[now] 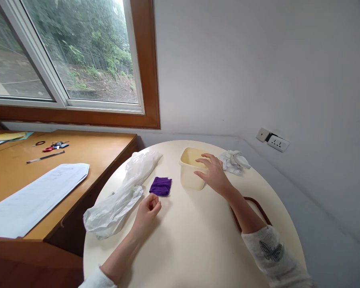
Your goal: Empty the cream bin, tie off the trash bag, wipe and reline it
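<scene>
Cloth [161, 186] lies left of the bin [192, 179]. Right hand [215, 175]: fingers spread, empty, at the bin's right rim; contact unclear. Left hand [147, 210]: curled, front-left of the bin; contents cannot be determined. Grip opposite walls with even pressure

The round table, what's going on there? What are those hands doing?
A person is working at the round table. Their right hand is spread open at the cream tub, fingers over its rim; I can't tell if they touch it. Their left hand is loosely curled near the folded purple cloth. A crumpled white plastic bag lies to the left, and a white bundle sits beyond the right hand.
</scene>
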A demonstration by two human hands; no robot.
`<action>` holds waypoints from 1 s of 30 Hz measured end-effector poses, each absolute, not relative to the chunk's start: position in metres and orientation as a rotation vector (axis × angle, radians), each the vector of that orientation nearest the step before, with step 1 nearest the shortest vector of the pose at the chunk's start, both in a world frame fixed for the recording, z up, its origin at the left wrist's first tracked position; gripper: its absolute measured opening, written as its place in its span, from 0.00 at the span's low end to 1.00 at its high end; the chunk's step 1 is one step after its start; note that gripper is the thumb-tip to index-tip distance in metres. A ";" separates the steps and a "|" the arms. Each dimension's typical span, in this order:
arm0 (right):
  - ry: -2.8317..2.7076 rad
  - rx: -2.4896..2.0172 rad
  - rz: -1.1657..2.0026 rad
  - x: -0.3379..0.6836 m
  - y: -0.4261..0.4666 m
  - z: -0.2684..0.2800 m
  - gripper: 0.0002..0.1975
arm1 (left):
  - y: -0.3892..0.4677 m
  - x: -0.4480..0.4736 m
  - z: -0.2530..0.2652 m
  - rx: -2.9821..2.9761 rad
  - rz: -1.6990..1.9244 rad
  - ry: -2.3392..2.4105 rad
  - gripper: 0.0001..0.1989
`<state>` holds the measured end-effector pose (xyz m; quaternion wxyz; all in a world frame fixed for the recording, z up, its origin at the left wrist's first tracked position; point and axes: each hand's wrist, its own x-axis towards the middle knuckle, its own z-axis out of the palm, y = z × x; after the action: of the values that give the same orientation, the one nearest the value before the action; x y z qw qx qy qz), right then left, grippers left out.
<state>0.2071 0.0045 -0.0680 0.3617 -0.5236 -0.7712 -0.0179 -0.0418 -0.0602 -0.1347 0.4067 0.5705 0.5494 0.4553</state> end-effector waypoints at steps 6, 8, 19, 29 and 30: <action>-2.036 -1.478 -0.045 0.242 -0.002 -0.072 0.24 | -0.060 -0.042 -0.136 1.457 1.140 1.385 0.11; -2.044 -1.495 -0.027 0.250 -0.001 -0.074 0.21 | -0.061 -0.043 -0.136 1.457 1.144 1.377 0.11; -1.943 -1.369 -0.008 0.238 -0.001 -0.076 0.07 | -0.059 -0.044 -0.138 1.476 1.147 1.391 0.12; -2.012 -1.185 -0.047 0.197 -0.008 -0.073 0.02 | -0.059 -0.044 -0.136 1.486 1.174 1.397 0.12; -2.013 -1.169 -0.031 0.195 -0.008 -0.074 0.02 | -0.059 -0.044 -0.136 1.490 1.174 1.398 0.12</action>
<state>0.1947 -0.0083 -0.0738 0.3956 -0.4611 -0.7942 -0.0121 -0.0440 -0.0589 -0.1361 0.3827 0.5841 0.5482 0.4602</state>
